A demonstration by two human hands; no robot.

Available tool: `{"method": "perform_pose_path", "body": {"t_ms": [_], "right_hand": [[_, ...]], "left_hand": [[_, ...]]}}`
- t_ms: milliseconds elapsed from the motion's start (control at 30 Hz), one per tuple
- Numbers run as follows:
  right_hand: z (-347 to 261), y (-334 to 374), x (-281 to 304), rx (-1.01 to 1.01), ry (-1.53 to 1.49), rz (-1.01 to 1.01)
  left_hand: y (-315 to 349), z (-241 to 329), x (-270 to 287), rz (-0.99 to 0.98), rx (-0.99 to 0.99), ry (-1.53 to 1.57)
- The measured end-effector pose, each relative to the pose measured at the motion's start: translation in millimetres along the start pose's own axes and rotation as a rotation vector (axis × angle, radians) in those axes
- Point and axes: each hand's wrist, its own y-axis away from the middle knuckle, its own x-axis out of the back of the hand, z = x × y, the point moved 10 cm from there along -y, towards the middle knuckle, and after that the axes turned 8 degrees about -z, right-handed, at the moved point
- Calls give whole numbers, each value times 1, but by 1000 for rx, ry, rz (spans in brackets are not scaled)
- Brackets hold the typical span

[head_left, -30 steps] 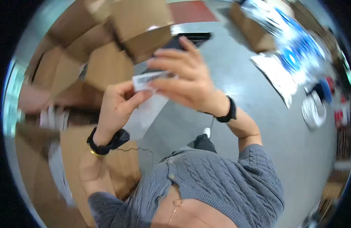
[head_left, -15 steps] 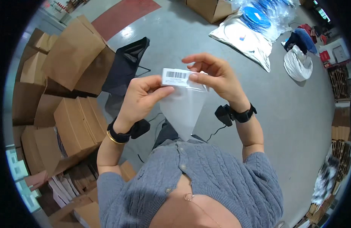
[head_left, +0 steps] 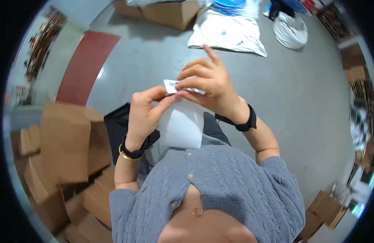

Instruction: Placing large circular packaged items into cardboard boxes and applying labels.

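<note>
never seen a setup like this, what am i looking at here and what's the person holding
No robot here: these are a person's own bare hands. A wide fisheye camera worn on their head looks down, so straight edges bend near the rim and you see their grey sweater below. Each wrist wears a black band.

The left hand and right hand pinch the top of what looks like a whitish plastic bag, at a white label; the bag hangs below.

On the grey floor lie a flat white sack and a rounder white bundle. Cardboard boxes stand at left.
</note>
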Motion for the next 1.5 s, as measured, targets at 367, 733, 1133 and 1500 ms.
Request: {"method": "perform_pose_path", "body": {"t_ms": [367, 733, 1133, 1500], "right_hand": [[246, -129, -60, -235, -668, 27], [450, -288, -65, -247, -527, 370], [497, -276, -37, -174, 270, 224], [694, -69, 59, -972, -951, 466]], "left_hand": [[-219, -60, 103, 42, 55, 55], [-404, -88, 231, -52, -77, 487], [-566, -131, 173, -482, 144, 725], [-678, -93, -72, -831, 116, 602]]}}
